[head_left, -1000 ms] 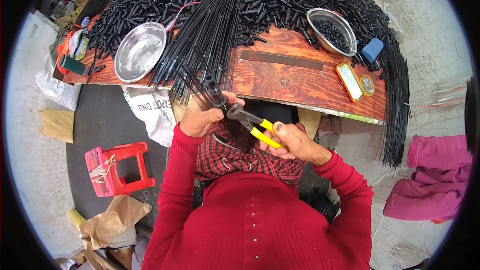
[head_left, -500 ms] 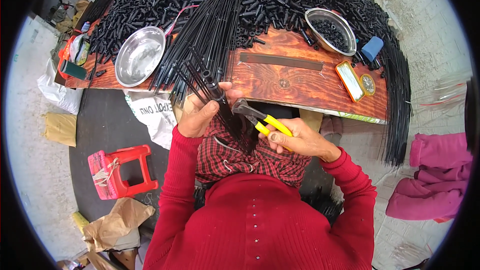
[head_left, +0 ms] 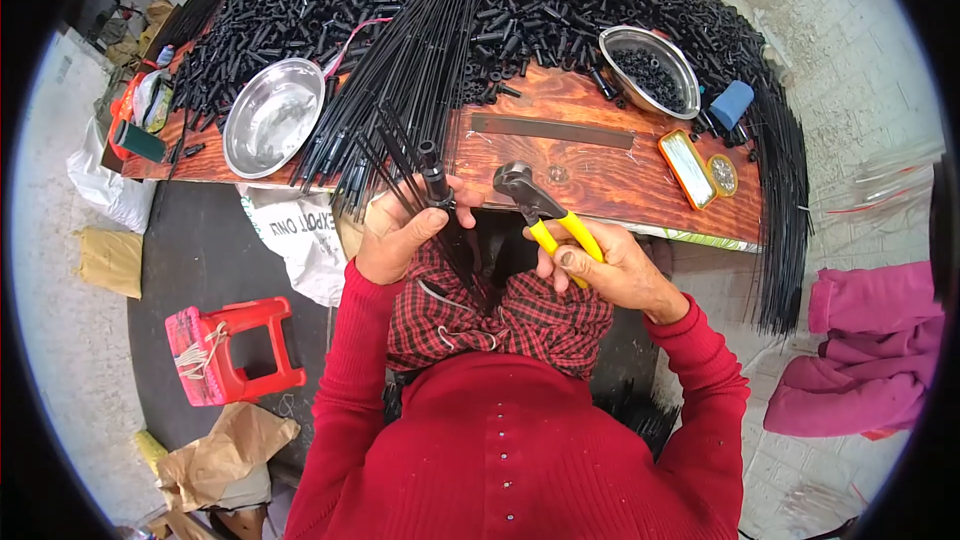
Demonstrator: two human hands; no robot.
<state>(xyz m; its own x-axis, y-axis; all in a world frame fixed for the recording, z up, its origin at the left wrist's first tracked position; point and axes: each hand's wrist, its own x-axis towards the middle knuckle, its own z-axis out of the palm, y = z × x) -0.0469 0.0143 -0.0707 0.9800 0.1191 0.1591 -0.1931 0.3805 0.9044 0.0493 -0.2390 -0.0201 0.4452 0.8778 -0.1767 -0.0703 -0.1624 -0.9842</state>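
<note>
With our left hand (head_left: 400, 230) pinching the capped black rod (head_left: 434, 175) above the surface (head_left: 590, 175) edge and our right hand (head_left: 600, 265) gripping yellow-handled pliers (head_left: 540, 205), a misaimed squeeze could nip fingers.

The scene is lit evenly by soft daylight; only faint shadows are cast. Mild glare is seen on the steel bowl (head_left: 272, 116) at upper left. Straight edges are bent toward the rim, which is blacked out. Focus is sharp throughout.
</note>
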